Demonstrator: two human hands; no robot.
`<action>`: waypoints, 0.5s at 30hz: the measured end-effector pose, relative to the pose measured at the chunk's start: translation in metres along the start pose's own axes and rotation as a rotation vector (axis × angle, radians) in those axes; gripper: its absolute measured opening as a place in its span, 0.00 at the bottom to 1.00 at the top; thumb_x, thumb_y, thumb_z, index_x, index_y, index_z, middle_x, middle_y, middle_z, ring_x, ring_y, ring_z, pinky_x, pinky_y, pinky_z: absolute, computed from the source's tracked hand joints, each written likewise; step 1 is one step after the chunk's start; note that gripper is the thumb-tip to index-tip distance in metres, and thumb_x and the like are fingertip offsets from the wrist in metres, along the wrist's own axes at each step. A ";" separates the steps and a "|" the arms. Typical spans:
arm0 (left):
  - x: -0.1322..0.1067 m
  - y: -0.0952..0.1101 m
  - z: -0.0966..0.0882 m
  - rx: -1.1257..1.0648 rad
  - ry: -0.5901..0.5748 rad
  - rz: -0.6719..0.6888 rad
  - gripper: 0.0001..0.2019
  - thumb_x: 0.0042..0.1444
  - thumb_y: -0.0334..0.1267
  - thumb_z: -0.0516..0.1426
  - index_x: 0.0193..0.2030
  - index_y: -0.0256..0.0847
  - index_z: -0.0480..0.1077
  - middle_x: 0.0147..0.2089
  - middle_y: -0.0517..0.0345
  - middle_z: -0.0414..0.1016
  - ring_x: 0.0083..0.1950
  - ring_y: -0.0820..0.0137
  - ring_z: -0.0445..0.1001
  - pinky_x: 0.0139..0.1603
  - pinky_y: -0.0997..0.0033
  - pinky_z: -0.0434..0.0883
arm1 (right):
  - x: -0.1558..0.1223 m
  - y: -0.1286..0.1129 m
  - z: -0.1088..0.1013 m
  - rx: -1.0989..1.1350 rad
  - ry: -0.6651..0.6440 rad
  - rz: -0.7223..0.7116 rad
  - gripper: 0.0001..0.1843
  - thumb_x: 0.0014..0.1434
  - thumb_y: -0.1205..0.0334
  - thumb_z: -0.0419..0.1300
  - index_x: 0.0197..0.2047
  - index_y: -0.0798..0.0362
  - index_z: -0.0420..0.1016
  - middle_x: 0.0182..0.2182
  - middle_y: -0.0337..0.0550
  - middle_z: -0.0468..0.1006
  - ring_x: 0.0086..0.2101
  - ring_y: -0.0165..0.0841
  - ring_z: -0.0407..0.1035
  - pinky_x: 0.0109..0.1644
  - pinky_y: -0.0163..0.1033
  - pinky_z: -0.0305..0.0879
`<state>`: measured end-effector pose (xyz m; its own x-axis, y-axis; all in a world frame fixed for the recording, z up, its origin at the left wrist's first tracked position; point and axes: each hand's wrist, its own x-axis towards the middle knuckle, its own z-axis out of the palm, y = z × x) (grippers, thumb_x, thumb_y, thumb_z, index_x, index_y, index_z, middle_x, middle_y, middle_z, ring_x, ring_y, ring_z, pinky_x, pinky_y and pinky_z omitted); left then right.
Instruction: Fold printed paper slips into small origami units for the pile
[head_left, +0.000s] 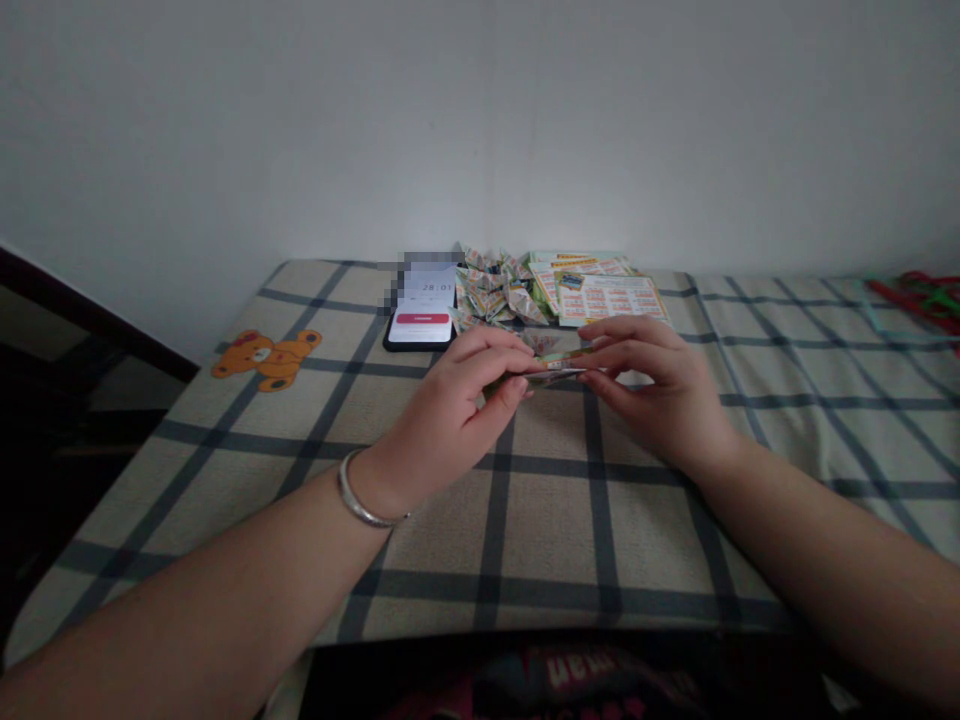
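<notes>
Between my two hands is a small piece of folded printed paper [556, 366], held level just above the checked tablecloth. My left hand [480, 385], with a silver bangle at the wrist, pinches its left end between thumb and fingers. The right end is gripped by my right hand [646, 375], thumb below and fingers above. My fingers cover much of the paper, so its full folded shape is hidden. Just beyond lies a heap of folded paper pieces [495, 285] in the same kind of print. Flat printed sheets [611, 298] with calendar-like grids are stacked to its right.
A phone [422, 305] with a lit timer screen lies left of the paper heap. An orange bear picture [266, 358] is on the cloth at left. Red and green items [926, 303] sit at the far right. A white wall [480, 120] stands behind the table.
</notes>
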<state>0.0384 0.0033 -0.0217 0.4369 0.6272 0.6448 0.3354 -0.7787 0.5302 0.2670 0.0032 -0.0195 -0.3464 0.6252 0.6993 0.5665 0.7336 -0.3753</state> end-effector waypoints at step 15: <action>0.001 -0.002 0.009 -0.457 0.143 -0.428 0.14 0.56 0.30 0.58 0.49 0.41 0.65 0.49 0.55 0.69 0.49 0.70 0.73 0.47 0.69 0.76 | -0.002 0.003 0.004 0.194 -0.010 0.207 0.05 0.58 0.68 0.62 0.32 0.50 0.70 0.36 0.41 0.78 0.37 0.32 0.73 0.34 0.36 0.72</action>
<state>0.0454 0.0051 -0.0273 0.2166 0.9016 0.3745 0.0519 -0.3937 0.9178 0.2664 0.0049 -0.0241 -0.2459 0.7688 0.5903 0.4727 0.6268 -0.6194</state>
